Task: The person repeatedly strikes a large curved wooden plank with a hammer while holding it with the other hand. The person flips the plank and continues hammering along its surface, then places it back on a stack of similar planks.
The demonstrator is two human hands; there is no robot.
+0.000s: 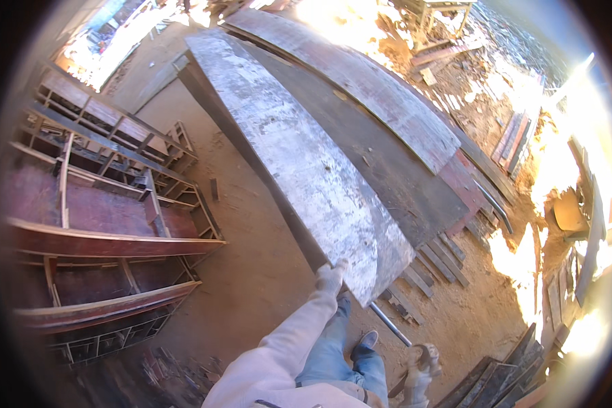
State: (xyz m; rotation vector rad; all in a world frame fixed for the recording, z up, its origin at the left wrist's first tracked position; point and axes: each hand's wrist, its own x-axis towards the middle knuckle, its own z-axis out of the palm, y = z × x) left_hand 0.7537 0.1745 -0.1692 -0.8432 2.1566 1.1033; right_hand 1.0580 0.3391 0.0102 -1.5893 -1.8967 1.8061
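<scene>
A long, whitish, scuffed plywood panel slants up and away from my body, its left edge raised above the boards beneath. My left hand, in a pale work glove, is closed on that edge near the panel's close end. Low on the right, my gloved right hand grips a slim metal bar. The bar's far part passes out of sight by the panel's near corner, so its tip is hidden.
Reddish panel and a dark sheet lie stacked to the right. Wood-framed panels pile up on the left. Loose planks stick out under the stack, and dark boards heap at lower right. Sandy ground surrounds my feet.
</scene>
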